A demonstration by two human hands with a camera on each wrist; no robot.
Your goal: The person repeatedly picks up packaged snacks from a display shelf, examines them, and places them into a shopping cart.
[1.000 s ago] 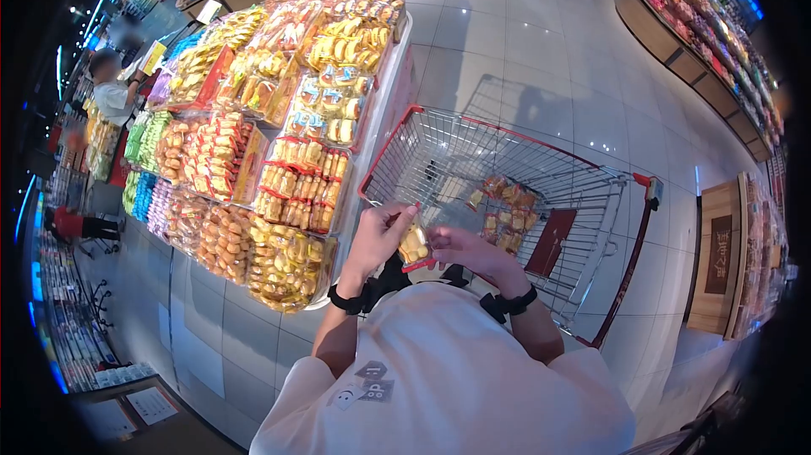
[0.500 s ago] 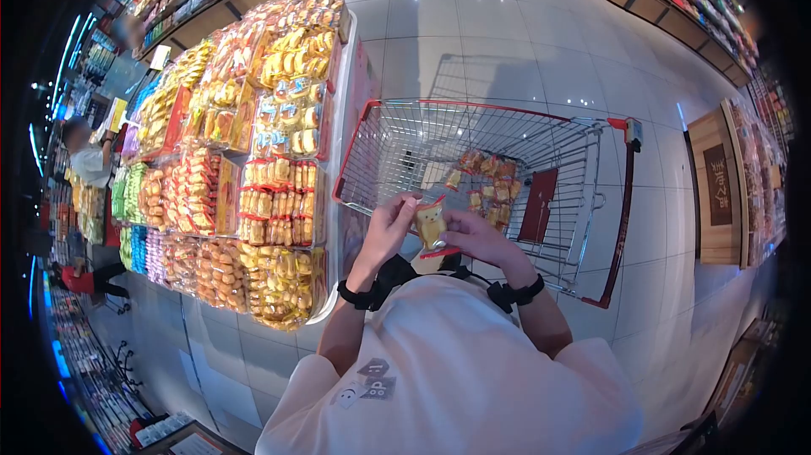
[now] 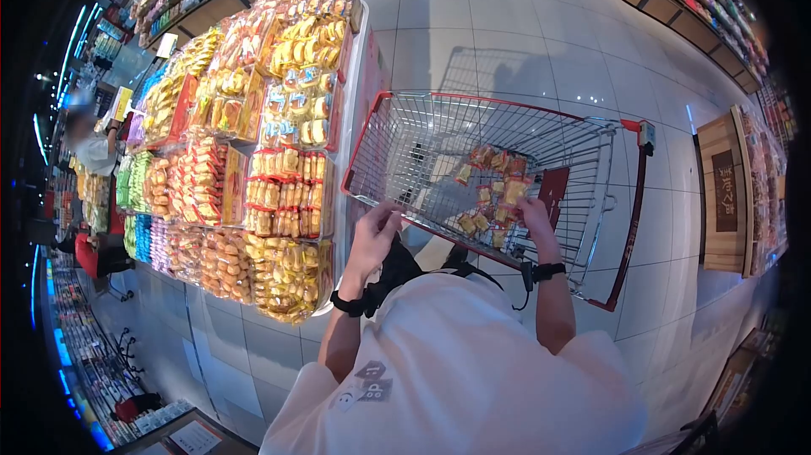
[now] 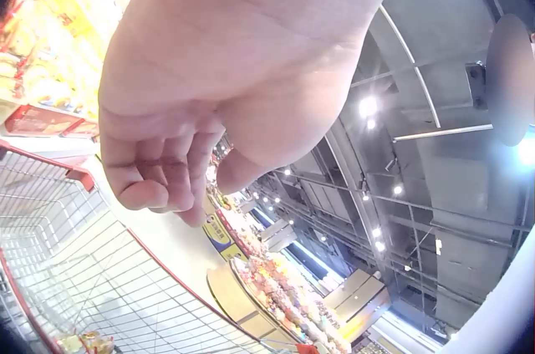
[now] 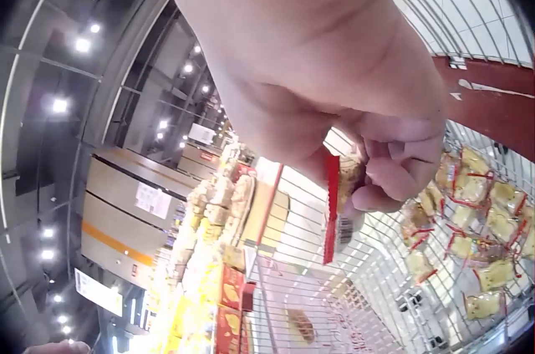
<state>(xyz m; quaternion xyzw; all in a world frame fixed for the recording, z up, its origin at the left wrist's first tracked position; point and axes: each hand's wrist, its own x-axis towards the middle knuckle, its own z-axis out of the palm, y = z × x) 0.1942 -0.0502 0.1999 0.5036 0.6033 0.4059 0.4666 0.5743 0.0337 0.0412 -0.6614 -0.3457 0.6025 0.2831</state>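
Observation:
My right hand [image 3: 536, 218] reaches over the shopping cart [image 3: 498, 100] and grips a small wrapped snack packet [image 5: 333, 203]. Its red crimped end sticks out beside the fingers in the right wrist view. Below that hand, several similar clear packets with red ends [image 5: 485, 304] lie loose on the cart's wire floor. My left hand [image 3: 373, 239] holds nothing; its fingers are loosely bent near the cart's left front corner, between the cart and the display. In the left wrist view, the palm and bent fingers of this hand [image 4: 180, 145] appear above the wire basket.
A display stand heaped with packaged snacks [image 3: 287, 193] borders the cart on the left. A wooden shelf unit [image 3: 725, 193] stands at the right, and curved counters [image 3: 667, 16] line the back. Another person [image 3: 91, 147] is beyond the display. Tiled floor [image 3: 507, 16] lies behind the cart.
The packet, earlier between both hands before my body, has gone right over the cart in my right hand. My left hand has let go and stays near the cart's corner.

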